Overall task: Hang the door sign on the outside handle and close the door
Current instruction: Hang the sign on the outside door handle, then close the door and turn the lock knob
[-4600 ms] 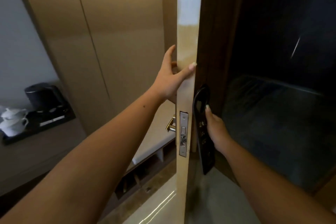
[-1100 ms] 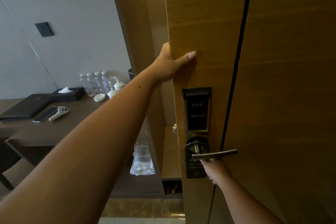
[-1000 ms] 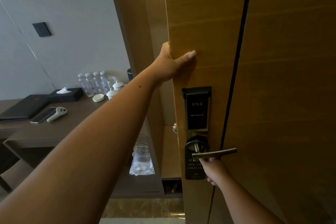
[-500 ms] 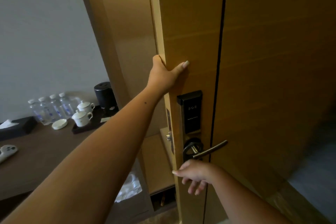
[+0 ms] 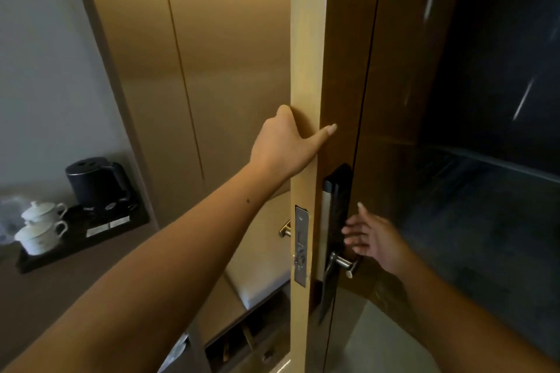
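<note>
The wooden door (image 5: 307, 39) stands ajar and I see it almost edge-on, with its metal latch plate (image 5: 300, 245) facing me. My left hand (image 5: 285, 145) grips the door's edge above the latch, thumb on the outer face. On the outer face is a black lock plate (image 5: 339, 191) with the silver outside handle (image 5: 342, 262) below it. A dark door sign (image 5: 327, 297) hangs from that handle, seen nearly edge-on. My right hand (image 5: 374, 236) hovers just right of the lock plate, fingers spread, holding nothing. The gold inside handle (image 5: 285, 228) peeks out left of the edge.
Tan wardrobe panels (image 5: 197, 70) fill the wall behind the door. At left a counter holds a black tray (image 5: 91, 236) with a kettle (image 5: 97, 182) and two white lidded cups (image 5: 42, 227). A low bench with a shelf (image 5: 251, 297) stands below. The corridor (image 5: 485, 191) at right is dark.
The door has swung so I now see its edge instead of its outer face. My right hand has come off below the handle and risen beside the lock plate. My left hand keeps its grip.
</note>
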Action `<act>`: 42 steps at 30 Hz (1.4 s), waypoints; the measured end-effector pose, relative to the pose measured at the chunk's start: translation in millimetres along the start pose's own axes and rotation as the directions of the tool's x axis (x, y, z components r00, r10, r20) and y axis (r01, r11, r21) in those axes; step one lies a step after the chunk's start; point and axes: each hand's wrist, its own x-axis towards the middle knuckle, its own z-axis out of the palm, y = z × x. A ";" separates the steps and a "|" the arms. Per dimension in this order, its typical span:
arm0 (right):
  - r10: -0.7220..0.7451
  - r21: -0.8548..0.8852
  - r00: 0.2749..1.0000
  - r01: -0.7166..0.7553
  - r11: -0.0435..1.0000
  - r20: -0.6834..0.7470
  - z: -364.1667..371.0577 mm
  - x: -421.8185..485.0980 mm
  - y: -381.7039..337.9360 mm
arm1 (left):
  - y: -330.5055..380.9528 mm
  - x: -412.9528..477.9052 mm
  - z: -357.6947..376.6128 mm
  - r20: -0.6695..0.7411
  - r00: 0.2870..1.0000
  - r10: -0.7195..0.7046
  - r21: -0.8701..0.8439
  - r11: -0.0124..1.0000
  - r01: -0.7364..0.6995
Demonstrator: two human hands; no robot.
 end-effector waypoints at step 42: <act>-0.070 -0.059 0.645 0.039 0.998 -0.761 -444.9 -227.1 -24.5 | 290.3 -150.3 470.1 0.867 0.247 0.433 -0.082 0.614 -0.785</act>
